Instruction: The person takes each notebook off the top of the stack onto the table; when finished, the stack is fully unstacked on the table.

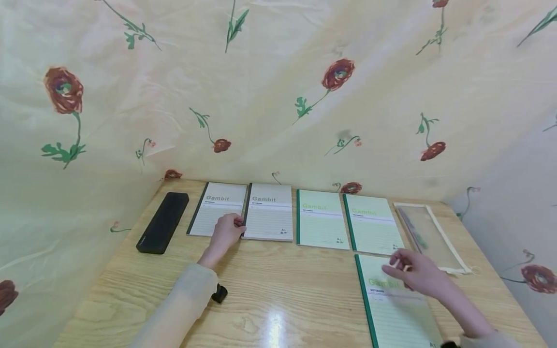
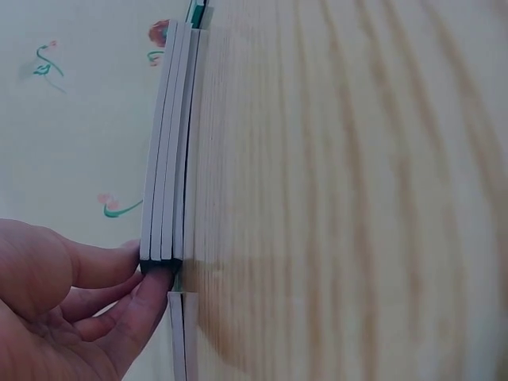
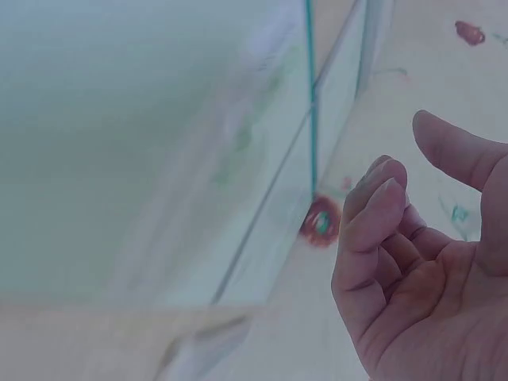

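My left hand [image 1: 227, 229] pinches the near left corner of a grey-white notebook [image 1: 271, 215] with a black spine. In the left wrist view this is a stack of notebooks [image 2: 165, 151]; the thumb lies on the top cover and fingers touch the black spine edge. Another grey notebook [image 1: 219, 212] lies just left of it. Over a near green notebook [image 1: 396, 309] hovers my right hand [image 1: 415, 273], fingers loosely curled around nothing. Two more pale green notebooks, one in the middle [image 1: 322, 220] and one to its right [image 1: 374, 224], continue the back row.
A black case [image 1: 163, 222] lies at the table's left. At the right is a see-through zip pouch [image 1: 435, 237] with pens inside. Flower-printed cloth [image 1: 261, 96] hangs directly behind the wooden table [image 1: 278, 290].
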### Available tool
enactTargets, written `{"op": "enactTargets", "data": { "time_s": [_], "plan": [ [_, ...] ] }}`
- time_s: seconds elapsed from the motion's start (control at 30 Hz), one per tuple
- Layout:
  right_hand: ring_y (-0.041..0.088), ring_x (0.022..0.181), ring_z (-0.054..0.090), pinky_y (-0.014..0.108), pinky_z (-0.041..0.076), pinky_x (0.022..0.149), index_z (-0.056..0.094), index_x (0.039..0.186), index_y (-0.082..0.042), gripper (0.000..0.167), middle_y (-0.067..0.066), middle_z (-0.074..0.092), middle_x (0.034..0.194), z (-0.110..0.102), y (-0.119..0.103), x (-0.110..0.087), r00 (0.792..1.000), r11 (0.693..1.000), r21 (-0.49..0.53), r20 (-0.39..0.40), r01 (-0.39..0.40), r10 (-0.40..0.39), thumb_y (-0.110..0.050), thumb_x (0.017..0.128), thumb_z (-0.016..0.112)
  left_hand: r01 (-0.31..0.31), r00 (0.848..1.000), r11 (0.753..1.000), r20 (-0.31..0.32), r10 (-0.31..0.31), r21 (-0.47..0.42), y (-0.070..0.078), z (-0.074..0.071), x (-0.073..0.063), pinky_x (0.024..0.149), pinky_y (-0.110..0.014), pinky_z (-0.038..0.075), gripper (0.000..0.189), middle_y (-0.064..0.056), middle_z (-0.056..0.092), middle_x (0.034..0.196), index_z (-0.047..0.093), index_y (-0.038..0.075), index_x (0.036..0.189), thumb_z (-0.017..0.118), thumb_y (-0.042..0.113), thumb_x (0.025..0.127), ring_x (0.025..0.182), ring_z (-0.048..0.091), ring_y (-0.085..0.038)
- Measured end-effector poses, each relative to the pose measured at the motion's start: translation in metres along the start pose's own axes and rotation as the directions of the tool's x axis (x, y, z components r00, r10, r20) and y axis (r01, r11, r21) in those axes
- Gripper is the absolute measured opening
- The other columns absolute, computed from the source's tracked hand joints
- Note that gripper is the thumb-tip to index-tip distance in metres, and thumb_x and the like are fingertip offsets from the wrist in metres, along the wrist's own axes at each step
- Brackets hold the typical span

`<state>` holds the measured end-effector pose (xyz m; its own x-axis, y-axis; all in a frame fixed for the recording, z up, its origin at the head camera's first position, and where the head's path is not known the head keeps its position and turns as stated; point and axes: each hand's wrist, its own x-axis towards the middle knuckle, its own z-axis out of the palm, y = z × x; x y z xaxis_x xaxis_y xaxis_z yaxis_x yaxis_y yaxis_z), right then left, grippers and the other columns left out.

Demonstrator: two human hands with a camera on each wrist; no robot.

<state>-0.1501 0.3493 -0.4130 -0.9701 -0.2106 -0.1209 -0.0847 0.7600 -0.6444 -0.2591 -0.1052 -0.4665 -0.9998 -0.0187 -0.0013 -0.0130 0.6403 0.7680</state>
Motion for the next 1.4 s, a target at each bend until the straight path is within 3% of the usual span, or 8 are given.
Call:
{"op": "enactTargets", "data": {
  "time_s": [0.33, 0.6, 0.73, 0.9, 1.13, 1.4],
  "plan": [
    [0.020, 0.060, 0.056, 0.035, 0.050, 0.053, 0.058, 0.100, -0.002, 0.032, 0.013, 0.061, 0.079, 0.013, -0.046, 0.080, 0.998, 0.992, 0.114, 0.056, -0.045, 0.039, -0.032, 0.095, 0.069, 0.007, 1.000, 1.000, 0.003, -0.007, 0.001, 0.001, 0.000, 0.000, 0.083, -0.041, 0.053, 0.021, -0.014, 0.069, 0.097, 0.068, -0.006, 0.109, 0.071, 0.000, 0.089, 0.093, 0.065, -0.028],
    [0.028, 0.069, 0.064, 0.037, 0.056, 0.063, 0.061, 0.112, 0.002, 0.039, 0.020, 0.065, 0.089, 0.037, -0.075, 0.131, 0.998, 0.978, 0.201, 0.033, -0.063, 0.058, -0.033, 0.096, 0.067, 0.005, 1.000, 1.000, 0.005, -0.005, -0.009, 0.000, 0.000, -0.002, 0.083, -0.041, 0.053, 0.022, -0.013, 0.069, 0.096, 0.068, -0.007, 0.109, 0.071, 0.000, 0.089, 0.091, 0.065, -0.027],
    [0.031, 0.074, 0.066, 0.033, 0.056, 0.062, 0.062, 0.116, 0.003, 0.041, 0.021, 0.066, 0.095, 0.055, -0.082, 0.149, 0.998, 0.970, 0.236, 0.017, -0.062, 0.060, -0.032, 0.097, 0.067, -0.004, 1.000, 1.000, 0.004, 0.004, -0.011, -0.001, 0.000, -0.002, 0.083, -0.041, 0.053, 0.021, -0.013, 0.069, 0.095, 0.068, -0.007, 0.109, 0.071, -0.001, 0.088, 0.090, 0.065, -0.027],
    [0.027, 0.079, 0.066, 0.032, 0.056, 0.062, 0.063, 0.119, 0.002, 0.043, 0.016, 0.066, 0.101, 0.074, -0.087, 0.167, 0.998, 0.976, 0.210, -0.024, -0.057, 0.064, -0.034, 0.096, 0.067, 0.001, 1.000, 1.000, 0.004, -0.001, -0.010, 0.000, 0.001, 0.000, 0.082, -0.041, 0.053, 0.021, -0.013, 0.068, 0.095, 0.067, -0.007, 0.108, 0.071, -0.001, 0.088, 0.090, 0.065, -0.026],
    [0.021, 0.075, 0.067, 0.031, 0.057, 0.064, 0.060, 0.124, 0.008, 0.044, 0.018, 0.065, 0.105, 0.101, -0.092, 0.190, 0.996, 0.969, 0.235, -0.044, -0.070, 0.083, -0.028, 0.097, 0.066, 0.005, 1.000, 1.000, 0.004, -0.005, -0.008, 0.001, 0.001, 0.001, 0.082, -0.040, 0.053, 0.022, -0.012, 0.068, 0.094, 0.068, -0.006, 0.109, 0.072, 0.000, 0.088, 0.090, 0.065, -0.026],
    [0.016, 0.063, 0.059, 0.027, 0.050, 0.059, 0.067, 0.110, 0.006, 0.039, 0.009, 0.065, 0.083, 0.124, -0.106, 0.200, 0.993, 0.981, 0.181, -0.081, -0.066, 0.082, -0.030, 0.095, 0.068, 0.014, 1.000, 1.000, 0.004, -0.014, -0.002, 0.001, 0.001, 0.001, 0.082, -0.040, 0.053, 0.022, -0.013, 0.069, 0.094, 0.068, -0.007, 0.109, 0.072, 0.000, 0.088, 0.089, 0.065, -0.026]
  ]
}}
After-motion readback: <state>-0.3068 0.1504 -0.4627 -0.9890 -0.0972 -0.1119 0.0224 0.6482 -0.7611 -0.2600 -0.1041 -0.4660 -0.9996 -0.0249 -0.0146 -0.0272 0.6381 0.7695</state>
